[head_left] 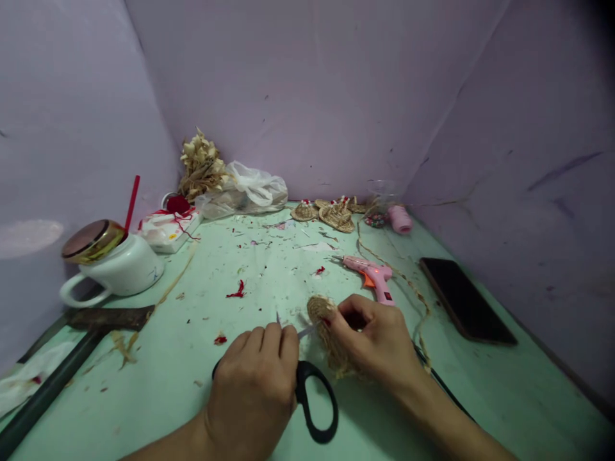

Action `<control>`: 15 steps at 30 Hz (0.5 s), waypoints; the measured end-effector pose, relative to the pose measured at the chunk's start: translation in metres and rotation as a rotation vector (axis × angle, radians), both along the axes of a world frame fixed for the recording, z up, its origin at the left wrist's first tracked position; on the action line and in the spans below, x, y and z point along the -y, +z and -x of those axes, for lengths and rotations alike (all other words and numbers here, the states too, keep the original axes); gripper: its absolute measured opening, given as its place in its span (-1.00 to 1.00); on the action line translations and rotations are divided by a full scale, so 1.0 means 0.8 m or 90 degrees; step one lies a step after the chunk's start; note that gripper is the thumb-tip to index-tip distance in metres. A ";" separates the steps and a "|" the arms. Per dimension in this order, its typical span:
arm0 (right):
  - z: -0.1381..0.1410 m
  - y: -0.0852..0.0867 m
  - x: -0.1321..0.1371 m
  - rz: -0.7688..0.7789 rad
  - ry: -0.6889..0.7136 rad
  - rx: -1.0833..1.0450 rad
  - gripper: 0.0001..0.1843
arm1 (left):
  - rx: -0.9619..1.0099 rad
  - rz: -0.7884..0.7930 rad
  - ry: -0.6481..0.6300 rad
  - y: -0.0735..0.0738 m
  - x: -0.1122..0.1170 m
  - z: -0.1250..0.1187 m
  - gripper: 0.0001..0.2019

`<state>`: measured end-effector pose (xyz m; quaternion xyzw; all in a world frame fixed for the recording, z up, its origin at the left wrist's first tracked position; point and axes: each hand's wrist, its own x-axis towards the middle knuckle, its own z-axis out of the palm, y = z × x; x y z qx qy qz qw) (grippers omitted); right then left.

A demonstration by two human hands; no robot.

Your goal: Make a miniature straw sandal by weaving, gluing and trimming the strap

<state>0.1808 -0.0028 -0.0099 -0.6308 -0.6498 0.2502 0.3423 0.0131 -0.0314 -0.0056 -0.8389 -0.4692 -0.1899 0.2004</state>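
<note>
My left hand (259,378) is closed around a pair of scissors with black handles (302,378). One handle loop sticks out below the fingers, and parts of the blades show beyond the knuckles, pointing away from me. Between the thumb and fingers of my right hand (377,336) is a small coiled piece of straw braid (318,308), with loose fibres hanging beneath it. The scissor blades are close beside this piece; whether they touch it I cannot tell. Just past my right hand lies a pink glue gun (372,269) with a red light on.
A phone (466,298) lies at right near a straw cord (413,288). Small straw hats (336,214), a pink spool (400,219) and a plastic bag (254,189) line the back. At left are a white mug (125,266) and a hammer (52,390). Red scraps dot the table.
</note>
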 end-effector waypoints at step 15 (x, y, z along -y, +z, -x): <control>-0.013 -0.001 -0.007 0.248 0.305 -0.162 -0.89 | -0.037 -0.022 -0.333 0.005 -0.042 0.047 -0.74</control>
